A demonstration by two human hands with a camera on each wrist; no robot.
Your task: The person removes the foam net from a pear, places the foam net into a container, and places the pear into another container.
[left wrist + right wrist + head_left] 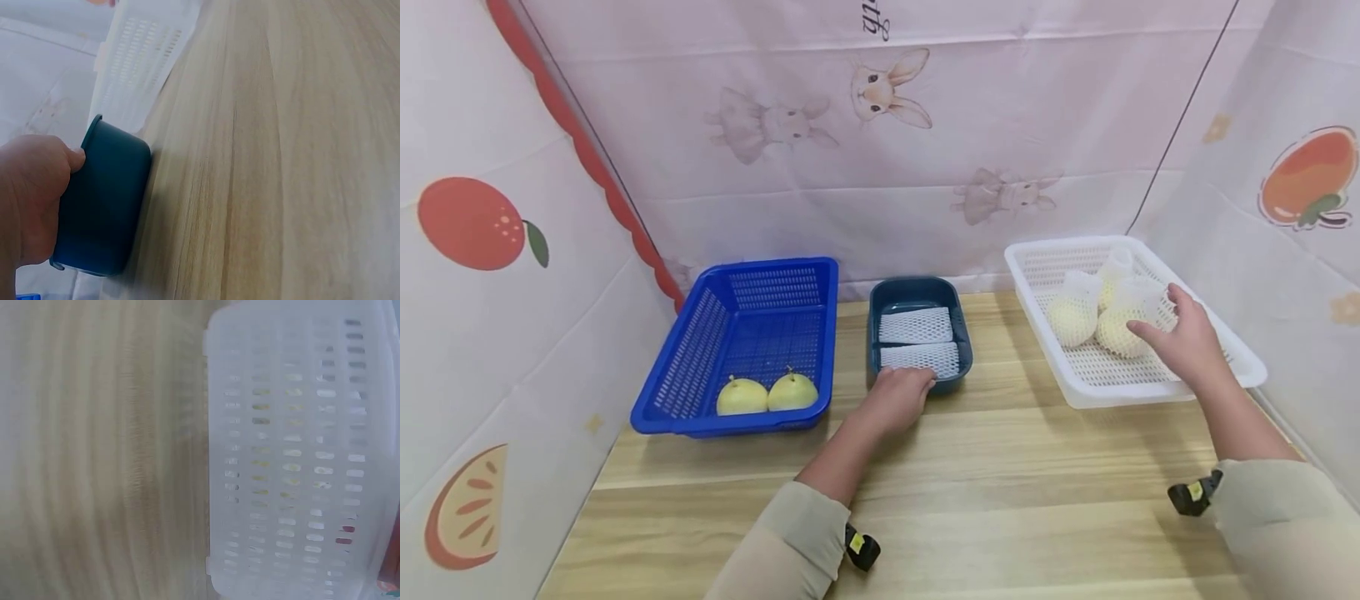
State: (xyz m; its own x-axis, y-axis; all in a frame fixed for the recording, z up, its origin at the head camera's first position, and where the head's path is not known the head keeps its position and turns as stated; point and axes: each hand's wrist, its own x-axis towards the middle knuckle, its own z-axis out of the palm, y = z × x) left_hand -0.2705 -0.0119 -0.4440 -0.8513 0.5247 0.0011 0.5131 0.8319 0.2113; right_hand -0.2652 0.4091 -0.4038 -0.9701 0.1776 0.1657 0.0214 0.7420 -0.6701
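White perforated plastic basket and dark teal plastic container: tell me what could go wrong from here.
The right grip, spread beside round yellow fruits in white foam nets, could knock one against another inside the basket. The left grip, on the near rim of the container, might tip or drag it.

Before me spreads a broad tabletop (pixel 1000 500) of pale yellowish-brown wood grain, its streaks running mainly from my left to my right. Three containers stand directly on it, toward the far side: a blue rectangular perforated plastic basket (pixel 760 333) to my left, a dark teal round-cornered tray (pixel 916 293) in the middle, and a white rectangular perforated plastic basket (pixel 1120 395) to my right. Bare wood separates each from its neighbour.
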